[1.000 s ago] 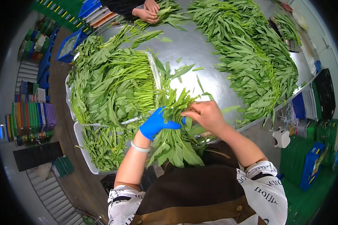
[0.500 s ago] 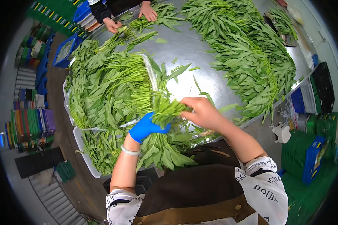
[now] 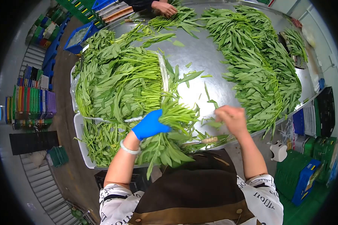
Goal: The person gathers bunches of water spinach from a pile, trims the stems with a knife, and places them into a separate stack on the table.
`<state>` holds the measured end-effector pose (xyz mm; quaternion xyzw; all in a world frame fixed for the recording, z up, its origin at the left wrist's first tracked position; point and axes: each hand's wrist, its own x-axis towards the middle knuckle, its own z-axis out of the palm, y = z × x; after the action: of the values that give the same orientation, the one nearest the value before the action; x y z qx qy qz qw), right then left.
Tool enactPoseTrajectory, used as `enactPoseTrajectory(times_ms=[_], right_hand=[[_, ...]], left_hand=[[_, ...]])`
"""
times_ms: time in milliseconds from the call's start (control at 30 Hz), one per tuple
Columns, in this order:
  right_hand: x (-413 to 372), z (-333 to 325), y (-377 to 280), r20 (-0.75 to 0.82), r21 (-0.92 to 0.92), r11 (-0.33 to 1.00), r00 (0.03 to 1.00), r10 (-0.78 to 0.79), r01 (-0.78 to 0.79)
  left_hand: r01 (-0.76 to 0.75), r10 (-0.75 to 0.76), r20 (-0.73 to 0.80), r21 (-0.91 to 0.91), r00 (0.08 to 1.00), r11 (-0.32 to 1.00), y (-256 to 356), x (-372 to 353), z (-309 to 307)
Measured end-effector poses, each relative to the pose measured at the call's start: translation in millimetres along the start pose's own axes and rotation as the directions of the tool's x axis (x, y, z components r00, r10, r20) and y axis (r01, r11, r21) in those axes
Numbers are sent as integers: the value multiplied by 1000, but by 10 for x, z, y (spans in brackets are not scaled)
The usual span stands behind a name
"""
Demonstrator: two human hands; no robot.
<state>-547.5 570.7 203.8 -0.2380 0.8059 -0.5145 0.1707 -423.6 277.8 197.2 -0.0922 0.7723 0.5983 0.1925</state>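
My left hand [image 3: 151, 125], in a blue glove, is wrapped round a bunch of leafy greens [image 3: 178, 117], its cut stems up and its leaves hanging below. To the right of the bunch, my bare right hand [image 3: 231, 119] is blurred, its fingers curled together; a leaf shows near the fingertips, and whether they grip it is unclear. A knife [image 3: 208, 140] with a wooden handle lies at the table's near edge below the bunch. Beside my left hand, bundled greens [image 3: 120, 82] fill a white basket [image 3: 78, 131].
Long rows of greens [image 3: 257, 71] lie on the right of the metal table [image 3: 199, 41]. A co-worker's hand [image 3: 164, 9] touches greens at the far edge. Blue crate [image 3: 79, 37] stands at far left; green crates [image 3: 294, 168] stand at right.
My right hand has moved away from the bunch to the right. The view has shifted, uncovering the knife. The co-worker's hands have changed position, and only one shows clearly.
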Motion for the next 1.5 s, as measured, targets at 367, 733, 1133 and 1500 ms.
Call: enactPoseTrajectory(times_ms=[367, 733, 1133, 1500], right_hand=[[-79, 281, -247, 491, -26, 999, 870, 44, -36], [6, -36, 50, 372, 721, 578, 918, 140, -381], [62, 582, 340, 37, 419, 857, 949, 313, -299], [-429, 865, 546, 458, 443, 500, 668, 587, -744]], left_hand=[[-350, 449, 183, 879, 874, 324, 594, 241, 645], [-536, 794, 19, 747, 608, 393, 567, -120, 698], [-25, -3, -68, -411, 998, 911, -464, 224, 1245], [192, -302, 17, -807, 953, 559, -1438, 433, 1434]])
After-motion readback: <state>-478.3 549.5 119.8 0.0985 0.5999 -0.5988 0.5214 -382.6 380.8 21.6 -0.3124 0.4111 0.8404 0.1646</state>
